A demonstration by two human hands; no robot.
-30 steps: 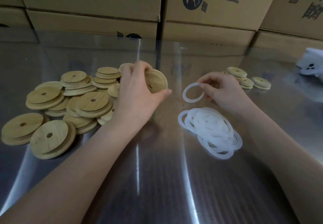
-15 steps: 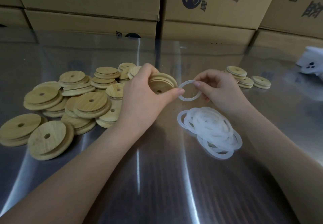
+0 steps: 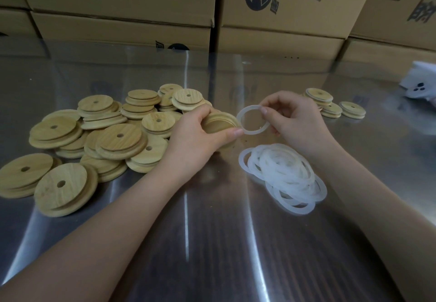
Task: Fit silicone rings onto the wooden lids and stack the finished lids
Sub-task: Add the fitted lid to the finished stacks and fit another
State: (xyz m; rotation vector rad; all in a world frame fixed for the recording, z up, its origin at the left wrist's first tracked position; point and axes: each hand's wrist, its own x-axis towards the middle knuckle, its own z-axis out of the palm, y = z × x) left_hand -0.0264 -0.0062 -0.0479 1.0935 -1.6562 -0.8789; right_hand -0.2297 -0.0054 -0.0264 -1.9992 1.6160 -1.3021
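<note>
The grip of the left hand (image 3: 200, 134) is curled round the rim of a wooden lid (image 3: 219, 123), held tilted above the table (image 3: 212, 231). The right hand (image 3: 292, 120) has its grip pinched on a silicone ring (image 3: 239, 119), whose left edge sits at the lid's rim; whether they touch I cannot tell. The likely slip is the soft ring seating on one side only, then twisting or springing off as it is stretched over. It could also drop into the loose rings (image 3: 278, 162) below. Bare lids (image 3: 118, 136) are heaped on the left, with finished lids (image 3: 330, 106) far right. The cardboard boxes (image 3: 283, 7) behind carry a dark round logo and Chinese characters, cropped and not readable.
</note>
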